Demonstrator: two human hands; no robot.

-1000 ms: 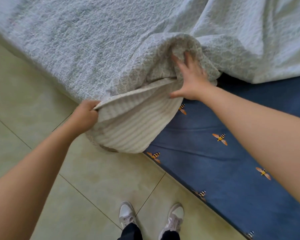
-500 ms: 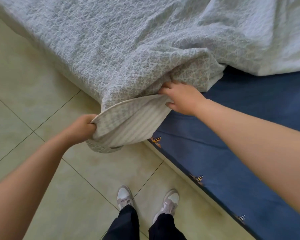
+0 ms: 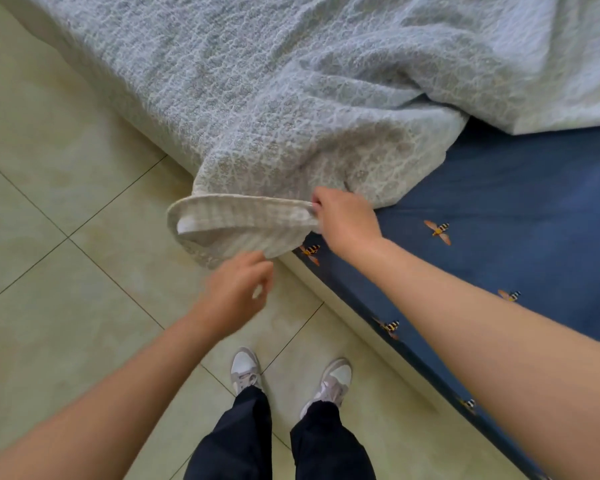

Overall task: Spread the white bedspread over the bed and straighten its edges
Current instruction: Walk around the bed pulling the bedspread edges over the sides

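The white textured bedspread [image 3: 274, 88] covers the upper part of the bed and hangs over its corner, its striped underside [image 3: 236, 225] turned outward in a loose fold. My right hand [image 3: 343, 220] grips the edge of that fold at the corner of the bed. Just below the fold, my left hand [image 3: 236, 292] hovers over the floor, blurred, fingers loosely curled and holding nothing. The bed [image 3: 520, 216] shows a bare blue sheet with bee prints to the right of the bedspread.
Pale green floor tiles [image 3: 59, 278] surround the bed's corner. My two feet in light sneakers [image 3: 246, 372] stand on the tiles close to the bed's edge.
My left hand has let go of the bedspread's fold and moved right and down. My right hand now grips the fold's edge lower at the corner. The fold hangs looser.
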